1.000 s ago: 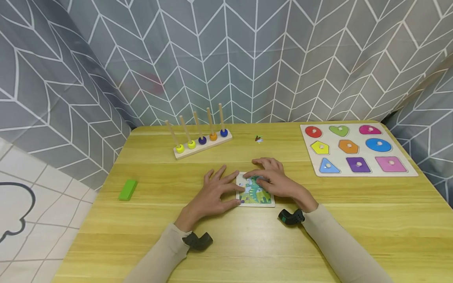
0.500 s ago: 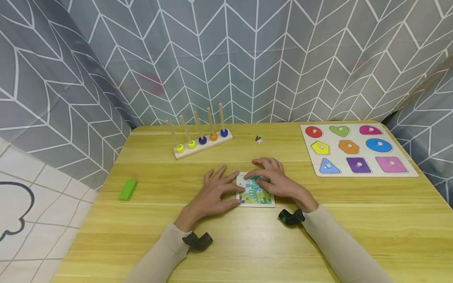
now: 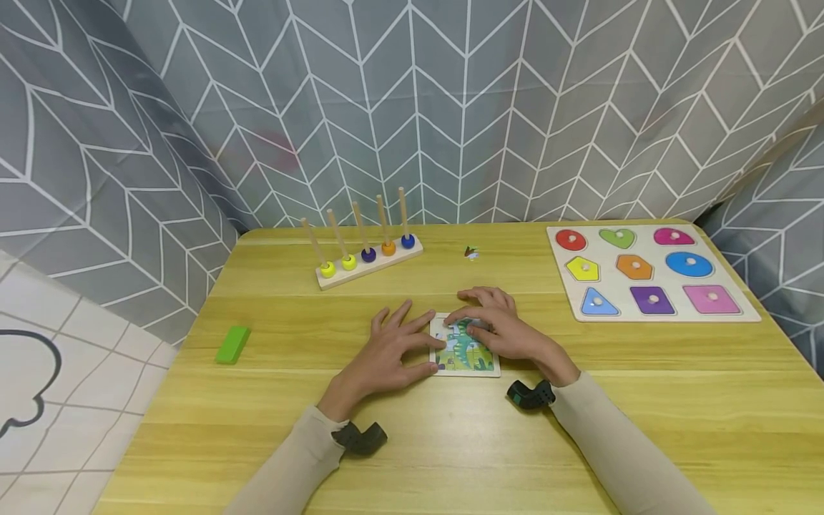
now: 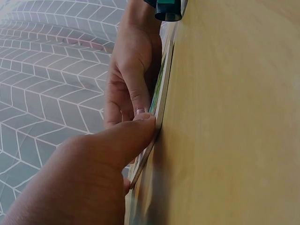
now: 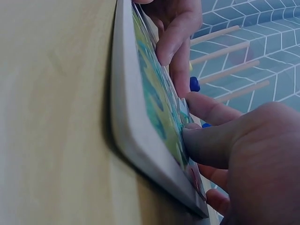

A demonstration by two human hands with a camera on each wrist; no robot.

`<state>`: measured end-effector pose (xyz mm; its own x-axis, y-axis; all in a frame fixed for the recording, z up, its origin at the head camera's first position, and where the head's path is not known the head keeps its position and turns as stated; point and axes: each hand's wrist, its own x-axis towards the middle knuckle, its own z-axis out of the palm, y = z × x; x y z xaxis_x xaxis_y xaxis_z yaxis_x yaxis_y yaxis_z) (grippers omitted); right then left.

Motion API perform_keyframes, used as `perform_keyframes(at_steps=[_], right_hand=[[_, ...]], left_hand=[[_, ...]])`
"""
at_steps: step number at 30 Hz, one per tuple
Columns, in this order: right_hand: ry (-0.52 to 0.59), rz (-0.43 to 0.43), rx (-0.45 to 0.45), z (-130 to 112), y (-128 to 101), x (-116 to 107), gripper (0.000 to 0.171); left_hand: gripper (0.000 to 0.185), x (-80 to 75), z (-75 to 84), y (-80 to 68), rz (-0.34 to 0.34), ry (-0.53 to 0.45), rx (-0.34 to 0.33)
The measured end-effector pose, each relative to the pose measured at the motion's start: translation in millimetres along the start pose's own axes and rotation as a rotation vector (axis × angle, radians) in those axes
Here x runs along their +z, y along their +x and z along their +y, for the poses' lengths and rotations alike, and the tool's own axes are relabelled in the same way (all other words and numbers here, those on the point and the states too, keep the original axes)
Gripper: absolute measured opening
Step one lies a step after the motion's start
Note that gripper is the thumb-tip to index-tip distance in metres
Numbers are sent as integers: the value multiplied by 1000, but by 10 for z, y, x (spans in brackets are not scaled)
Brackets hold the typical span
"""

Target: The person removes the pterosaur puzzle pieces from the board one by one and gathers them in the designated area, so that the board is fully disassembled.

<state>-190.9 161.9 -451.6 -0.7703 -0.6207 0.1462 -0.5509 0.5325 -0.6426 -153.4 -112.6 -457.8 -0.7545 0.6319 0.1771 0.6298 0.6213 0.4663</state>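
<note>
At the table's centre, a small square jigsaw puzzle tray [image 3: 465, 346] is lying flat, looking thin, stiff and light, best gripped by its raised edges. Left hand [image 3: 386, 355] is bracing its 9 o'clock edge with straight fingers; right hand [image 3: 498, 329] is pressing flat fingertips on the picture. Bead abacus [image 3: 365, 254] is sitting at 11 o'clock, shape board [image 3: 646, 273] at 2, green block [image 3: 232, 345] at 9.

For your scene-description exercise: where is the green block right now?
In the head view the green block lies flat near the table's left edge, left of the left hand and in front of the peg rack.
</note>
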Motion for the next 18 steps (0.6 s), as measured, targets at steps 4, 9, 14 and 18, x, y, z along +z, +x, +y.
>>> perform_keyframes(at_steps=[4, 9, 14, 18], right_hand=[[17, 6, 7, -2, -3, -6, 36], [47, 16, 28, 9, -6, -9, 36], [76, 30, 34, 31, -14, -20, 32], [100, 56, 30, 42, -17, -24, 25]], left_hand=[[35, 0, 0, 1, -7, -3, -4], [35, 10, -6, 3, -7, -5, -6], [34, 13, -7, 2, -3, 1, -3], [35, 15, -6, 5, 0, 6, 1]])
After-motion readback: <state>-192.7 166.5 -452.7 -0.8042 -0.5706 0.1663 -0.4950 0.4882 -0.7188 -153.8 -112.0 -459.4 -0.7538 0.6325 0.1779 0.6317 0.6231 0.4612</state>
